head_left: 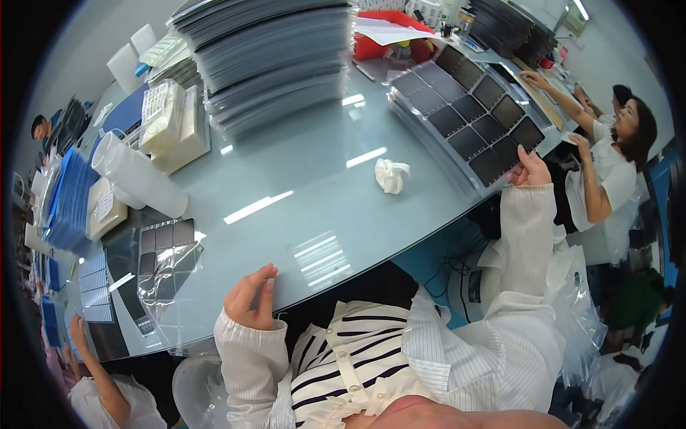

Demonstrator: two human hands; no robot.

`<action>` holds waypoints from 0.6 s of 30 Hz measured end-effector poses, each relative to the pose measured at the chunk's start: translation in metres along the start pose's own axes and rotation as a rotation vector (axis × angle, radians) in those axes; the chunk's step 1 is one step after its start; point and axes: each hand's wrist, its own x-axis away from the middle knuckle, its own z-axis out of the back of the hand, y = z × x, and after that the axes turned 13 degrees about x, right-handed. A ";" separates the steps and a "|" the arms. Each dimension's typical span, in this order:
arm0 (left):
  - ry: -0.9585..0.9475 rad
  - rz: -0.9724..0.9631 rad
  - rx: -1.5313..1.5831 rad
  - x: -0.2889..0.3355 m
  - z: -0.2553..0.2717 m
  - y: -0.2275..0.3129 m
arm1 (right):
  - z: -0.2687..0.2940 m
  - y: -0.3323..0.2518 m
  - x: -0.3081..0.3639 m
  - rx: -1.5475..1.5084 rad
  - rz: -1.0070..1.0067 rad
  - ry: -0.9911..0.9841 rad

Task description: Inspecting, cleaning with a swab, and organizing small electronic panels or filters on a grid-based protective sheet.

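At the right of the table lies a stack of clear plastic sheets with dark square panels in rows [468,107]. My right hand [530,169] is closed on the near right corner of its top sheet, thumb and fingers pinching the edge. My left hand [250,297] hovers by the table's front edge, fingers loosely bent and apart, with nothing visible in it. A crumpled white wad [391,176] sits on the glass between my hands, touching neither. Left of my left hand lies a clear sheet [168,257] with dark squares in part of it.
A tall stack of dark sheets in clear plastic [275,79] stands at the back. White bundles [168,129] and a white translucent cylinder [136,175] are at the left. A red bin [379,48] is behind the right stack. Other people work at both sides [622,157].
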 end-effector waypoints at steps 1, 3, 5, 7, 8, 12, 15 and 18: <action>0.002 0.006 0.002 0.000 0.000 0.000 | 0.013 0.010 -0.015 -0.015 -0.079 -0.006; 0.012 0.030 -0.009 -0.002 0.000 0.001 | 0.021 0.019 -0.032 -0.001 -0.135 0.010; 0.016 0.041 -0.009 -0.002 -0.001 0.002 | 0.030 0.024 -0.045 0.013 -0.194 0.033; 0.013 0.051 -0.008 -0.003 -0.001 0.002 | 0.040 0.027 -0.056 0.046 -0.225 -0.019; 0.011 0.052 -0.020 -0.003 0.000 0.001 | 0.038 0.024 -0.057 0.068 -0.217 -0.032; -0.002 0.042 -0.047 -0.003 0.000 0.000 | 0.051 0.028 -0.064 0.081 -0.198 -0.105; -0.005 0.064 -0.029 -0.005 -0.001 -0.001 | 0.051 0.028 -0.063 0.105 -0.239 -0.105; 0.006 0.051 -0.010 -0.007 -0.003 -0.003 | 0.047 0.022 -0.058 0.143 -0.279 0.010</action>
